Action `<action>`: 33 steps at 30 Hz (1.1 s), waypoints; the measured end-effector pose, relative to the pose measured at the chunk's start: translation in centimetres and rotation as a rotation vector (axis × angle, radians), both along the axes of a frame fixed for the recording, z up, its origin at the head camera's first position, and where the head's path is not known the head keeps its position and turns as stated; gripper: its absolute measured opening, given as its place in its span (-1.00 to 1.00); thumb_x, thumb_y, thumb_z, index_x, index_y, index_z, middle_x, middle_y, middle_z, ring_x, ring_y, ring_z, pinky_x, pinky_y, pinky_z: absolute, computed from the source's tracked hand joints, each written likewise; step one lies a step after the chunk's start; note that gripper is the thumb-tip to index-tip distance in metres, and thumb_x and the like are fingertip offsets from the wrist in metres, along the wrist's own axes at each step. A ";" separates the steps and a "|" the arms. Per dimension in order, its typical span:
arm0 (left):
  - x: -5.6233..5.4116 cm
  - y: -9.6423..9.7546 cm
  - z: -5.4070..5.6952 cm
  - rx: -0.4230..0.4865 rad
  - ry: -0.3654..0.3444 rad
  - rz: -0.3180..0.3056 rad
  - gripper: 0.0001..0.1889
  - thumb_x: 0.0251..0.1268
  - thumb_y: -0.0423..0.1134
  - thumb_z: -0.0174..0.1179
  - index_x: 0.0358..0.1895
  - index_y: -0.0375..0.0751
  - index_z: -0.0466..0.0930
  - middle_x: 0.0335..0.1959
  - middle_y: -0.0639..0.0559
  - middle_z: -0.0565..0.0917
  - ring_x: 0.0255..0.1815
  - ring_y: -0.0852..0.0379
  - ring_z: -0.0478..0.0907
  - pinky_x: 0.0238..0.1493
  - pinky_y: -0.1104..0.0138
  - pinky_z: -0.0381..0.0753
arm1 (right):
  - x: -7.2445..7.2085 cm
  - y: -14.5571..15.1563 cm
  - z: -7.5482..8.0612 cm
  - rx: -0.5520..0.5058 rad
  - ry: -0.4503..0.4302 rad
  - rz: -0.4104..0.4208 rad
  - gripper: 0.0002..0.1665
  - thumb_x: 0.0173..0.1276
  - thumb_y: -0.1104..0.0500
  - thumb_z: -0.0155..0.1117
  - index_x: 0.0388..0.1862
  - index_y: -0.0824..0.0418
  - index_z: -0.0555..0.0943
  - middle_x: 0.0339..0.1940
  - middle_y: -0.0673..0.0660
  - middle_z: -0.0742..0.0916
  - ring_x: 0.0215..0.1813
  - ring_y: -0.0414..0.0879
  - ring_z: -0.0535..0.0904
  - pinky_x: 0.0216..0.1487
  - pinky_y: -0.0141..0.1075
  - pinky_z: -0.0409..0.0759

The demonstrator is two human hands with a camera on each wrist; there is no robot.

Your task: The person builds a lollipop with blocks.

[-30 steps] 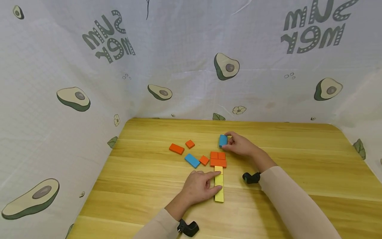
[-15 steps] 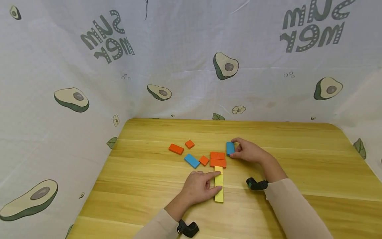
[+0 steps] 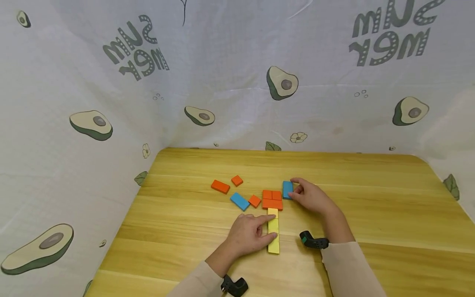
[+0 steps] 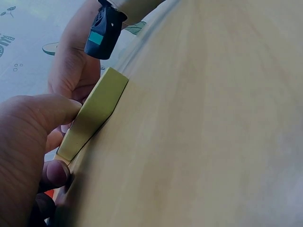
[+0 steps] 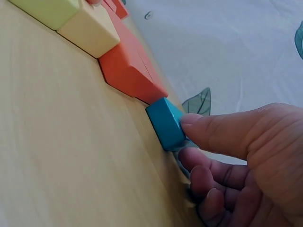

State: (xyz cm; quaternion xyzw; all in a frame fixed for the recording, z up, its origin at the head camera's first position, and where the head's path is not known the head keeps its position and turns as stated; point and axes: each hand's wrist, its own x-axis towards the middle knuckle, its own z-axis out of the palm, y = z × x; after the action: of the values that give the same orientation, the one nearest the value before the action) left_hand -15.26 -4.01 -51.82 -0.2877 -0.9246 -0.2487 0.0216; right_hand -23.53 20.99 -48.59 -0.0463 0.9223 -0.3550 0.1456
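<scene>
Just right of and below the middle of the head view, the right hand (image 3: pixel 311 198) has its grip clamped on a blue rectangular block (image 3: pixel 287 190), thumb and index finger pinching it just beside a cluster of orange blocks (image 3: pixel 272 204). The left hand (image 3: pixel 244 234), lower centre, rests thumb and index finger, held apart, on a column of yellow blocks (image 3: pixel 273 226) below the cluster. To the left, on the wood-grain counter (image 3: pixel 178 239), lie a second blue block (image 3: pixel 239 201), an orange bar (image 3: pixel 220 187) and two orange squares (image 3: pixel 237 180).
</scene>
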 end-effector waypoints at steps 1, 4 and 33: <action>0.0 0.0 0.0 -0.001 0.004 0.000 -0.52 0.33 0.20 0.26 0.28 0.25 0.64 -0.70 0.42 0.37 -0.58 0.48 0.22 -0.26 0.51 0.28 | 0.1 0.0 0.0 0.002 0.005 -0.003 -0.32 0.53 0.03 0.24 0.51 0.27 0.33 -0.15 0.19 0.64 -0.23 -0.03 0.51 -0.17 -0.25 0.49; 0.1 0.1 -0.1 0.000 0.009 -0.001 -0.52 0.32 0.20 0.27 0.27 0.26 0.65 -0.70 0.42 0.38 -0.58 0.49 0.22 -0.25 0.51 0.29 | 0.3 -0.1 -0.2 0.005 0.017 -0.009 -0.33 0.53 0.04 0.24 0.50 0.25 0.35 -0.14 0.19 0.65 -0.23 -0.03 0.52 -0.16 -0.24 0.49; 0.0 0.1 0.4 -0.014 -0.014 0.005 -0.52 0.33 0.20 0.26 0.28 0.26 0.64 -0.70 0.43 0.34 -0.58 0.49 0.21 -0.23 0.51 0.31 | 0.4 -0.1 -0.2 -0.065 0.016 0.017 -0.37 0.48 0.10 0.31 0.42 0.31 0.41 -0.15 0.19 0.62 -0.22 -0.04 0.49 -0.16 -0.26 0.47</action>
State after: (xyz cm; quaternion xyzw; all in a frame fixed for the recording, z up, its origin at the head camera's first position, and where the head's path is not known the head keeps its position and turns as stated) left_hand -15.24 -3.89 -51.40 -0.2840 -0.9271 -0.2441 0.0139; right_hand -23.12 20.85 -48.76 -0.0617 0.9110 -0.3833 0.1394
